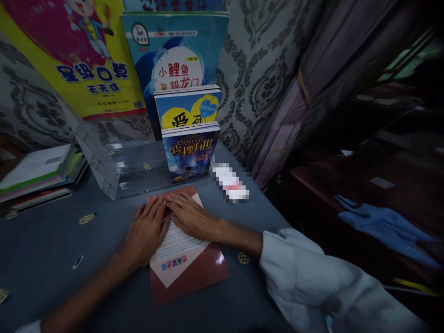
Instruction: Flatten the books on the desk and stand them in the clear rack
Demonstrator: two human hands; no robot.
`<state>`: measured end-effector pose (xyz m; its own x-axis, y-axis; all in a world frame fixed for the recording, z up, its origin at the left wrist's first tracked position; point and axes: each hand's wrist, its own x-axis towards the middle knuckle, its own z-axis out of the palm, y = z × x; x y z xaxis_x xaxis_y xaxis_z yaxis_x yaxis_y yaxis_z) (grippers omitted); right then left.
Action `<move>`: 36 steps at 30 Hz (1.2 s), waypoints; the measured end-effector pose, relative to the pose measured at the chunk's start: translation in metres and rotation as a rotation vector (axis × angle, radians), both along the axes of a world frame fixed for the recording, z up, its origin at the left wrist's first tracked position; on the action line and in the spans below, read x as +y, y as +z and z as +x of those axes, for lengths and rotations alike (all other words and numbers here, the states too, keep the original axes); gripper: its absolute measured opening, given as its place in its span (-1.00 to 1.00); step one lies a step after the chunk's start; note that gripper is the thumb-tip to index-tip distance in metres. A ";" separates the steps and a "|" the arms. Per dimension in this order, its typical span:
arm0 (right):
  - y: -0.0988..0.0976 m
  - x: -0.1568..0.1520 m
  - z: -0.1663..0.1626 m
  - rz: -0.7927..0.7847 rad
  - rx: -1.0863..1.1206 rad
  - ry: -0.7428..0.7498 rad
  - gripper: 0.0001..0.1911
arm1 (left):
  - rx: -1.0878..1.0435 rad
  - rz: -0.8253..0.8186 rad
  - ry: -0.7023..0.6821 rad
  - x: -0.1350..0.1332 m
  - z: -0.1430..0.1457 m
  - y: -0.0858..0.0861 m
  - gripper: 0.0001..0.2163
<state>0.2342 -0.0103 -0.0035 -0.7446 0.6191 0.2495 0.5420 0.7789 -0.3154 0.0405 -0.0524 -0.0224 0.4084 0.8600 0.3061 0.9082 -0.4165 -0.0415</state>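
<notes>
A thin reddish-brown book (211,263) lies on the blue-grey tablecloth in front of me. A slanted white panel on it carries lines of print and a few coloured characters. My left hand (147,231) rests flat on the book's left side, fingers extended toward its far edge. From the right, my right hand (192,217) lies over the upper part, palm down, fingers stretched out. The fingertips of both hands come close together near the top, covering part of the book. Neither hand grips anything that I can see.
Behind the book, a clear plastic rack (104,162) stands beside several upright books, the front one a dark blue book (190,157). A stack of books (38,173) lies at left. A blurred-out white item (231,182) sits near the table's right edge. A purple curtain (277,129) hangs beyond.
</notes>
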 end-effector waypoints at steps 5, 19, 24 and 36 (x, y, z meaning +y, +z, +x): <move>-0.006 0.002 -0.002 -0.006 0.007 0.004 -0.54 | -0.042 -0.001 -0.001 0.002 -0.007 -0.010 -0.48; -0.018 0.004 0.039 -0.062 0.031 -0.189 -0.45 | -0.005 -0.037 0.039 -0.002 -0.002 -0.003 -0.49; -0.019 0.004 0.040 -0.072 0.064 -0.192 -0.45 | 0.003 -0.044 0.053 -0.003 -0.002 -0.004 -0.49; -0.022 0.008 0.046 -0.040 0.054 -0.201 -0.44 | 0.033 -0.103 0.061 -0.001 0.000 -0.003 -0.47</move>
